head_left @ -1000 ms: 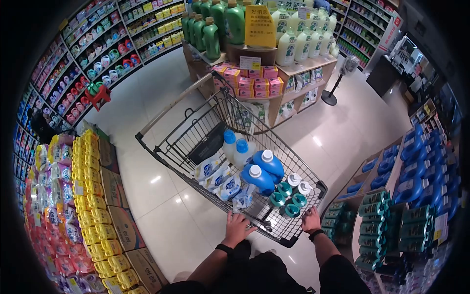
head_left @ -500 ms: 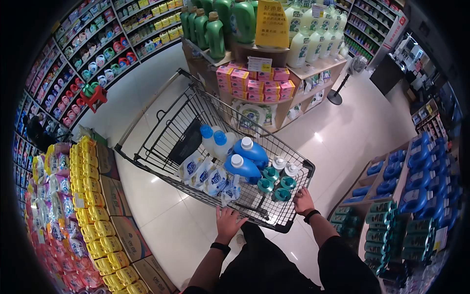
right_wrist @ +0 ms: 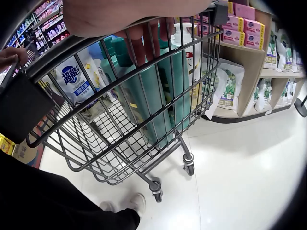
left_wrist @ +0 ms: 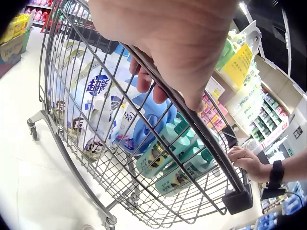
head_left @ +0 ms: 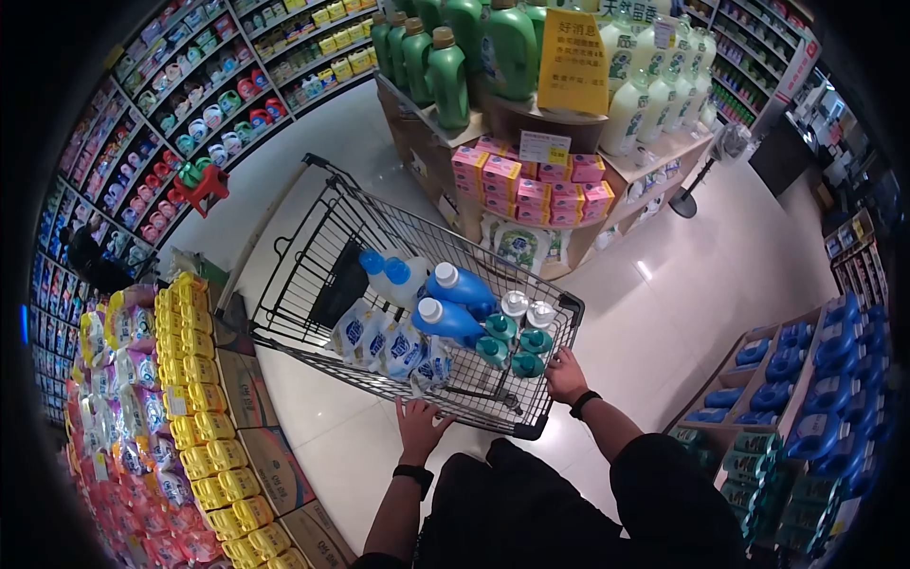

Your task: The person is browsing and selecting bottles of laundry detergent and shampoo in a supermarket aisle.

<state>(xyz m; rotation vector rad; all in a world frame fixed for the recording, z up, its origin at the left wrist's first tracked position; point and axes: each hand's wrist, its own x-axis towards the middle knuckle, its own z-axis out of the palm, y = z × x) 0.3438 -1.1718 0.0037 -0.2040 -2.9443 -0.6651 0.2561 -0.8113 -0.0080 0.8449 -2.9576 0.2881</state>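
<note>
A wire shopping cart [head_left: 477, 387] stands before me, its handle end pointing away to the left. My left hand [head_left: 420, 430] grips the side rim; in the left wrist view its fingers [left_wrist: 144, 81] curl over the bar. The right hand [head_left: 566, 377] holds the near end's rim, and its fingers [right_wrist: 139, 45] reach inside the wires in the right wrist view. Inside are white pouches [head_left: 405, 353], blue jugs with white caps [head_left: 447, 321], white bottles with blue caps [head_left: 407, 277], green bottles [head_left: 493, 351] and white-topped bottles [head_left: 540, 314], close to the right hand.
Yellow packs [head_left: 202, 398] are stacked on cartons [head_left: 270, 465] at the left. A display with pink boxes [head_left: 534, 194] stands just beyond the cart. Blue jugs [head_left: 820, 431] fill a rack at the right. A stand on a round base [head_left: 682, 203] rises from the floor behind.
The cart has shifted left and slightly toward the top of the head view, its handle now near the yellow packs. Both hands have moved left with it, still on the rim.
</note>
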